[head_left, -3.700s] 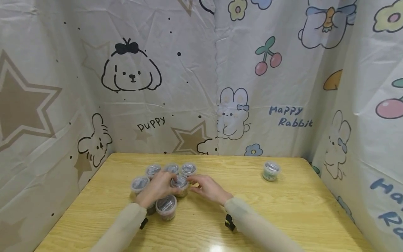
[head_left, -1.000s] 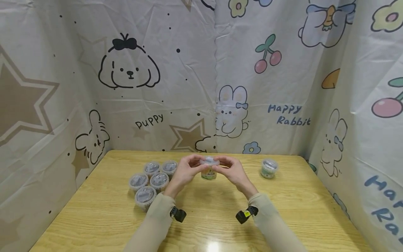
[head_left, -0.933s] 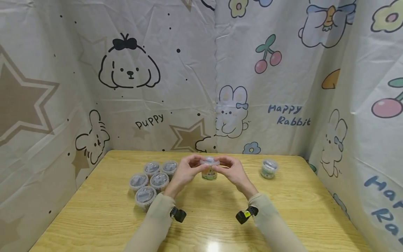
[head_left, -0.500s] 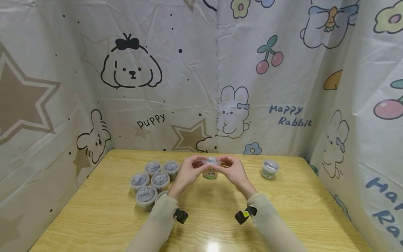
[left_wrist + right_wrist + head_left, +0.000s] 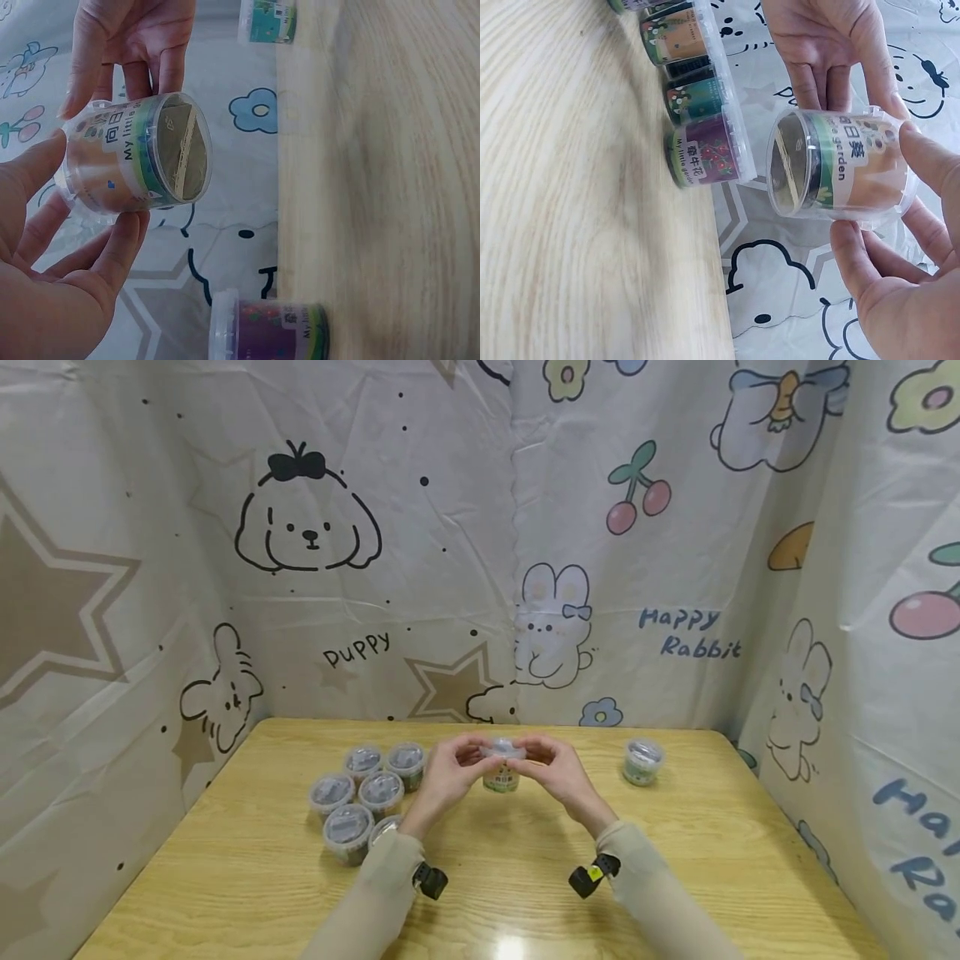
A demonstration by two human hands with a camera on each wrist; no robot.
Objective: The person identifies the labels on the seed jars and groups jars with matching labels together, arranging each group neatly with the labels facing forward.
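Observation:
Both hands hold a small clear plastic tub point(image 5: 501, 777) between them, raised above the middle of the table. Its orange and green paper label reads "My little garden" in the wrist views, and a pale strip shows through the clear base of the tub point(image 5: 180, 150). My left hand point(image 5: 450, 772) pinches it from the left at the lidded end, thumb on the near side and fingers behind. On the opposite side my right hand point(image 5: 553, 770) grips the same end in the same way. The fingers partly cover the lid point(image 5: 503, 747).
Several similar lidded tubs point(image 5: 348, 833) stand in a cluster at the left, one partly behind the left sleeve. A purple-labelled tub point(image 5: 705, 152) is among them. A single green-labelled tub point(image 5: 642, 762) stands back right. A printed curtain point(image 5: 450, 610) surrounds the wooden table point(image 5: 510, 868).
Since the earliest frame, both hands have moved right from the cluster and now hold a tub mid-table. Over the last second they stay there, with only small shifts of the tub.

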